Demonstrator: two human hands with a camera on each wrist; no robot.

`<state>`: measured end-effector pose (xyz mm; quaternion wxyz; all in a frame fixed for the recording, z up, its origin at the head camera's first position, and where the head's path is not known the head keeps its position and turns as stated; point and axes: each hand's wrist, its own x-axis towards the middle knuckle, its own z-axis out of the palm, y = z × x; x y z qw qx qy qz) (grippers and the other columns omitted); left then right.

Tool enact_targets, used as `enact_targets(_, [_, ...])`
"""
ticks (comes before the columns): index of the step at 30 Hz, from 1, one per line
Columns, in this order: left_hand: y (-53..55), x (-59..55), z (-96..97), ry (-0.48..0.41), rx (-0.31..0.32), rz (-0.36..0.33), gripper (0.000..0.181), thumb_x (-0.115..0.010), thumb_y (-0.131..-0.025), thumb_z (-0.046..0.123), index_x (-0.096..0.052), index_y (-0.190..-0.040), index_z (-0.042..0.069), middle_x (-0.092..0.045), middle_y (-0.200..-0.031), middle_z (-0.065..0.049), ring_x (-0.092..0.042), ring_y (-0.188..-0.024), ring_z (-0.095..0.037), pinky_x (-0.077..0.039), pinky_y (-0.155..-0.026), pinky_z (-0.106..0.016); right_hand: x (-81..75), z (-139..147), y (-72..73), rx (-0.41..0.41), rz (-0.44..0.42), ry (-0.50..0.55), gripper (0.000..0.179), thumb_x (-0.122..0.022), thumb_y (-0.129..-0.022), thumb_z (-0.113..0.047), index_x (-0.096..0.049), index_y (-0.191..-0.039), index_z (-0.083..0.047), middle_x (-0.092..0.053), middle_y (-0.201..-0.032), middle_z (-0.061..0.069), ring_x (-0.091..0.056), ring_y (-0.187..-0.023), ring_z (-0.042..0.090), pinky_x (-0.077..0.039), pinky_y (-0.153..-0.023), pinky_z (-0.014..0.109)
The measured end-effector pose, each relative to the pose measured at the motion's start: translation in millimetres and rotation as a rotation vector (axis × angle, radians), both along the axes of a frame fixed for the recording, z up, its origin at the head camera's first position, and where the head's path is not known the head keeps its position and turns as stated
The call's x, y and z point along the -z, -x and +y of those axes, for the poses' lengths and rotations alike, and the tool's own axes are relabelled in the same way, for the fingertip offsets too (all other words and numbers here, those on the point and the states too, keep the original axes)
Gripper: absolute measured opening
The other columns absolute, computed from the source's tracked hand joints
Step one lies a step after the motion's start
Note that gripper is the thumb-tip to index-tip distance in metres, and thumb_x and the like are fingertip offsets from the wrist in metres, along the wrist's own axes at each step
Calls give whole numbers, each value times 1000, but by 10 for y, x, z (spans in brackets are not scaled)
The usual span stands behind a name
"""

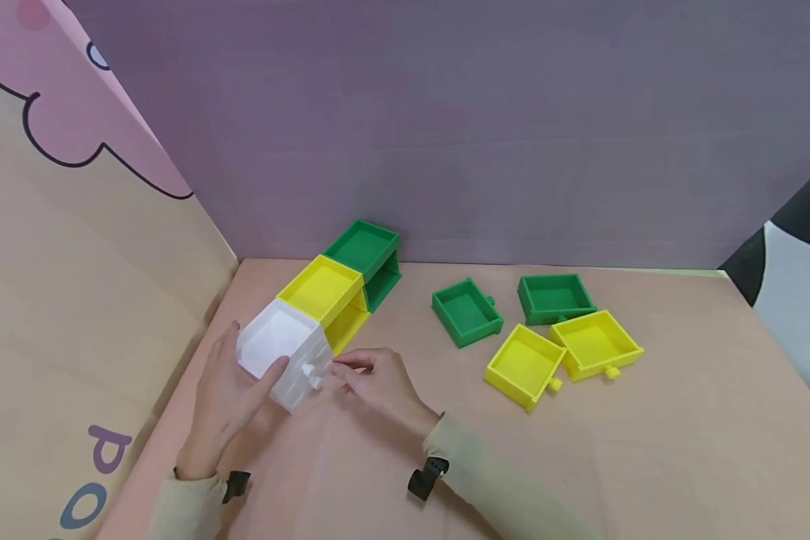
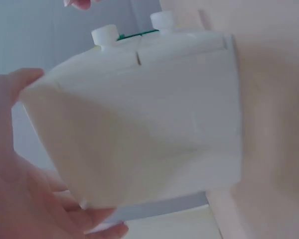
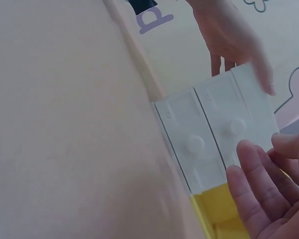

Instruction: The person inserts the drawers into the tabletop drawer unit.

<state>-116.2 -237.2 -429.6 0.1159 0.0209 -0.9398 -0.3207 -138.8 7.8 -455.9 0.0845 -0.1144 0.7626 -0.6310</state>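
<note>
White plastic two-drawer box [image 1: 289, 337] is standing on the pale pink cloth-covered surface [image 1: 351, 480], touching an open-fronted yellow plastic compartment [image 1: 320, 289]. The left hand [image 1: 223, 401] is holding the box, its grip pinching it between thumb and fingers; the right hand [image 1: 381, 381] is hovering just beside the round white knobs [image 1: 308, 370], its grip loosely spread.

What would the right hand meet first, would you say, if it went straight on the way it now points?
Most likely the white drawer cabinet, at its knobbed front; the gap, if any, from the right hand is hard to judge.
</note>
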Motion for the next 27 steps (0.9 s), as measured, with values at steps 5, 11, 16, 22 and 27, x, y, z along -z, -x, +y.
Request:
enact_targets(5, [37, -25, 34, 35, -22, 15, 99, -73, -96, 45, -24, -164, -7, -41, -162, -32, -46, -139, -51, -46, -108, -73, -13, 82, 0, 16, 2, 28, 24, -77, -99, -23, -82, -118, -8, -82, -108, 8, -79, -85, 40, -66, -73, 29])
enact_targets(11, [88, -86, 72, 123, 11, 106, 81, -76, -92, 43, -46, -146, -10, -63, -129, -29, -58, -111, -45, -46, -97, -63, -9, 198, -14, 22, -9, 26, 26, -77, -100, -24, -81, -118, -6, -81, -107, 10, -79, -84, 39, -66, -77, 31])
enact_targets(16, [135, -144, 118, 168, 57, 123, 70, -77, -92, 44, -54, -137, -6, -67, -116, -24, -62, -102, -40, -55, -86, -57, -5, 311, -20, 40, -16, 7, 28, -76, -101, -25, -80, -121, -7, -80, -109, 9, -80, -86, 36, -65, -78, 28])
enact_targets(22, [177, -193, 190, 213, 90, 114, 76, -74, -94, 44, -55, -145, -9, -63, -139, -28, -62, -114, -45, -48, -101, -68, -8, 467, -21, 77, -7, -9, 27, -76, -100, -24, -80, -120, -7, -80, -110, 7, -81, -85, 33, -66, -78, 28])
enact_targets(27, [220, -233, 246, 235, 104, 107, 76, -74, -95, 42, -53, -145, -11, -60, -143, -30, -60, -120, -48, -49, -105, -67, -4, 596, -42, 104, 5, -24, 23, -77, -99, -23, -82, -118, -11, -81, -110, 6, -80, -83, 29, -65, -77, 27])
